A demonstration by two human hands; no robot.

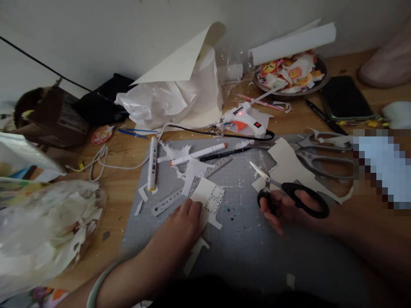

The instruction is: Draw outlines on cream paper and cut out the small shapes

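- L fingers (192, 208): bunched together over the left edge of a small pale card (208, 198); thumb hidden, so can't tell if they pinch or just press.
- R fingers (272, 220): hooked round the handles of black-handled scissors (288, 189), blades aimed up-left, apart from the card.
- The card sticks out just right of & beyond the L fingers, w/ scalloped outlines inked on it.
- Step, my read: btwn cuts, outlines not yet cut out. Next move calls for blades brought to the inked line, card steady, L fingertips clear.
- Surface: grey cutting mat (244, 261) under both hands, paper scraps (196, 171) about. Beyond L fingers: metal ruler (171, 200), orange-tipped marker (199, 155), black pen (224, 154). Beyond R fingers: cut paper sheet (285, 160), big metal shears (306, 158).
- Farther back, btwn the hands: white glue gun (248, 119), red light lit.
- Room: dim; wooden table (112, 216), plain wall (96, 38) behind. Far left of L fingers: cardboard box (72, 115), clear bag (38, 235). Well beyond R fingers: metal bowl (298, 91) of wrappers, dark phone (346, 98).
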